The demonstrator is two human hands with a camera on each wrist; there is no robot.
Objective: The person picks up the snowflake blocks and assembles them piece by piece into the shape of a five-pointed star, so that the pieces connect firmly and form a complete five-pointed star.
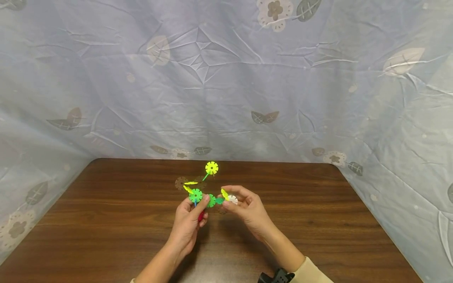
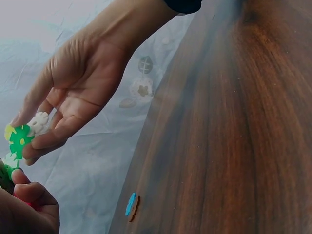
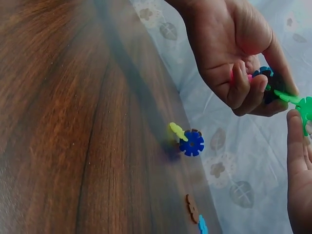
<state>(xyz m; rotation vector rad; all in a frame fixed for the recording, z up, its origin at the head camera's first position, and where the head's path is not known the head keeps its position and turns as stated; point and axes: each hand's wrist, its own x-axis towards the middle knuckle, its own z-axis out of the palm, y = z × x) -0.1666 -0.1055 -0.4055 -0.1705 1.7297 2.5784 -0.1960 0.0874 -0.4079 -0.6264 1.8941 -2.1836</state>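
My left hand [image 1: 189, 216] holds a joined run of notched plastic discs, its thumb over a green disc [image 1: 196, 195]. A red piece [image 1: 201, 215] shows among its lower fingers, and a blue piece [image 3: 263, 72] shows there in the right wrist view. Toward the right, the run continues through another green disc [image 1: 211, 201] and a darker green one [image 1: 219, 201]. At that end my right hand [image 1: 251, 214] pinches the pieces between thumb and fingers, where a yellow disc [image 1: 224, 193] and a white disc [image 1: 232, 199] show. My fingers hide how these join.
Farther back are a bright yellow disc [image 1: 211, 168] with a thin green piece [image 1: 206, 176], and a brown disc [image 1: 181, 183]. On the table in the right wrist view are a dark blue disc [image 3: 191, 143] and a light blue disc [image 3: 203, 224]. A patterned curtain [image 1: 226, 98] surrounds the table.
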